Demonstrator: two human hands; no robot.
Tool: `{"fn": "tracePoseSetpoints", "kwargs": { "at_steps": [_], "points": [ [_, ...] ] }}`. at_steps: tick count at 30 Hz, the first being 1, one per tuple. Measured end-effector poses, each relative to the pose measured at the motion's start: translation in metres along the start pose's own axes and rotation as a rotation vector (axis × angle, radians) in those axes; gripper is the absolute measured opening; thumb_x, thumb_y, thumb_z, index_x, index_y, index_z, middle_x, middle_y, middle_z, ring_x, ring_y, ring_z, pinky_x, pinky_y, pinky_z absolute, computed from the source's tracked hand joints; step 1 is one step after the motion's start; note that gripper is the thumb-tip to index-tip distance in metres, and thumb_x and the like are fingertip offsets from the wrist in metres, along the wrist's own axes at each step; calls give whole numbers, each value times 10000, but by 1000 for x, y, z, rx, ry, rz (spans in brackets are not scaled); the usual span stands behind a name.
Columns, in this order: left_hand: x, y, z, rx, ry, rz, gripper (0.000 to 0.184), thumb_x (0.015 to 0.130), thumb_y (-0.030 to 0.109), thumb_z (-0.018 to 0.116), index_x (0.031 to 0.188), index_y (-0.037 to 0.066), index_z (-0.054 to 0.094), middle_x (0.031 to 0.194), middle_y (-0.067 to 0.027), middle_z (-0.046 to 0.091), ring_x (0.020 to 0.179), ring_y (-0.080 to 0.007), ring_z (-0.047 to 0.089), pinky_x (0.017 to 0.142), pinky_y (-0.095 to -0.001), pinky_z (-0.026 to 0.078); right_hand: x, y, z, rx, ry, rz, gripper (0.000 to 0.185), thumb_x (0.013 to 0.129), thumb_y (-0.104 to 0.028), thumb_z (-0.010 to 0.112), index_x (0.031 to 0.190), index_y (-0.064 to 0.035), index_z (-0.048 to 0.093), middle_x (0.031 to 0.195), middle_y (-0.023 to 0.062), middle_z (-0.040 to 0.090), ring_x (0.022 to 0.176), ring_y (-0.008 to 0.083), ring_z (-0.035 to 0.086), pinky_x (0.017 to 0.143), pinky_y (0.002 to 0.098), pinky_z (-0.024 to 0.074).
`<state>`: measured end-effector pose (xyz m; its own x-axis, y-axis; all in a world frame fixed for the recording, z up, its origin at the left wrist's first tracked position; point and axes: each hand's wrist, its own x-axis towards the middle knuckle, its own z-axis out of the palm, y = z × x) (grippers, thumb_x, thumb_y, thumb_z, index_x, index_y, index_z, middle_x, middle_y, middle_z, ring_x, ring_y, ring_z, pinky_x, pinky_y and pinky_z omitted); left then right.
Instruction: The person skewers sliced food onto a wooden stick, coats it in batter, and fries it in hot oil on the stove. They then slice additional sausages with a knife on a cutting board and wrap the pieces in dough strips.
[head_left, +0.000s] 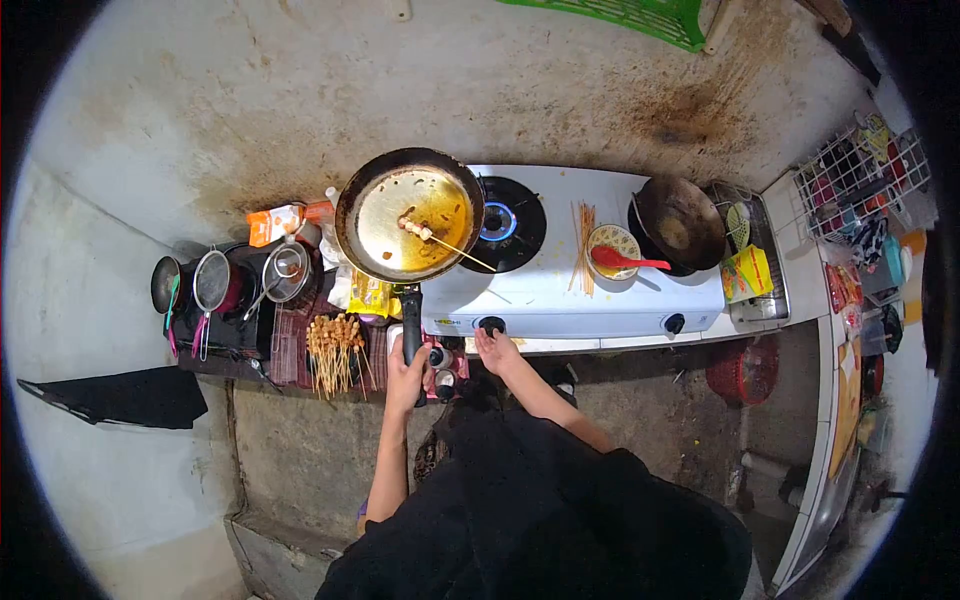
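My left hand [404, 375] is closed round the black handle of a frying pan [362, 245]. The pan is lifted to the left of the lit burner [497, 222], where a blue flame burns. Brownish oil coats part of the pan's bottom, and one skewer of browned pieces [414, 228] lies in it, its stick reaching over the right rim. At the stove's front, my right hand [499, 352] has its fingers on the left black knob [491, 326]. The white two-burner stove [580, 300] stands against the wall.
On the left lie a heap of skewers [336, 345], strainers [211, 280] and packets [273, 225]. A patterned bowl [612, 238] with a red spoon [632, 261] and bare sticks [583, 235] sits between burners. A dark wok [680, 222] rests right; a red basket [742, 370] is on the floor.
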<state>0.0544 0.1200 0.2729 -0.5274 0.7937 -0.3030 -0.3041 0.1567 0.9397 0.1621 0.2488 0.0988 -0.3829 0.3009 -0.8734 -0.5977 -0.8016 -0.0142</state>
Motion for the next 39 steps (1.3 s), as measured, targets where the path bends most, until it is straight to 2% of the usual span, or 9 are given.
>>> {"fn": "tracePoseSetpoints", "kwargs": {
  "at_steps": [2,15,21,23,27,29,31,33,39],
  "points": [
    [0,-1,1,3,-7,0,126,887,116,549,928,65,442,511,26,419,359,-59,379,332,-211,303,-4,-1,1,85,5,45,245,967,-193,372,975,33,466,908,109,596,906,227,614,860,339,495],
    [-2,1,1,13,-15,1,161,885,116,552,985,64,437,518,23,418,363,-58,376,338,-212,308,1,-5,-6,212,-95,147,262,976,-183,336,979,37,478,911,118,597,901,231,603,875,351,488],
    [10,-10,12,-7,-82,7,157,865,108,545,967,55,438,588,23,436,376,-50,375,332,-199,300,-19,-16,-15,97,-185,236,353,966,-277,374,1037,55,469,1007,123,573,1001,243,569,921,352,461],
    [19,-15,18,-36,-127,-33,184,876,110,558,988,72,416,515,22,404,377,-58,377,336,-208,302,-25,-23,-23,68,-271,321,337,938,-250,447,1001,80,480,972,155,595,970,267,591,900,337,477],
    [30,-17,35,-31,-165,-68,173,876,110,555,966,72,411,529,29,404,381,-58,381,335,-213,300,-15,-25,-26,-34,-313,297,302,921,-227,486,1015,59,499,981,147,600,974,259,588,891,319,480],
    [34,-19,42,-53,-171,-62,158,868,121,551,961,56,440,515,28,393,378,-56,368,338,-205,290,-9,-15,-22,-188,-305,124,248,904,-196,519,1004,30,521,980,131,609,955,242,596,863,315,496],
    [41,-23,44,-39,-169,-82,181,864,115,553,994,54,443,575,15,425,399,-56,378,345,-203,289,-6,-11,-19,-175,-347,127,205,895,-162,530,1004,12,525,977,114,613,927,222,605,843,308,511],
    [50,-31,43,-25,-182,-89,211,857,104,558,1029,50,447,639,4,452,417,-55,388,351,-201,295,-8,-10,-12,-116,-207,106,180,891,-134,532,997,11,525,971,107,616,920,212,609,836,301,518],
    [65,-48,46,-44,-252,-88,239,851,92,564,1060,44,457,633,9,450,407,-53,382,351,-204,304,-17,-9,-8,-182,-175,71,170,913,-160,495,966,-7,546,933,86,626,891,206,621,820,301,527]
  ]
}}
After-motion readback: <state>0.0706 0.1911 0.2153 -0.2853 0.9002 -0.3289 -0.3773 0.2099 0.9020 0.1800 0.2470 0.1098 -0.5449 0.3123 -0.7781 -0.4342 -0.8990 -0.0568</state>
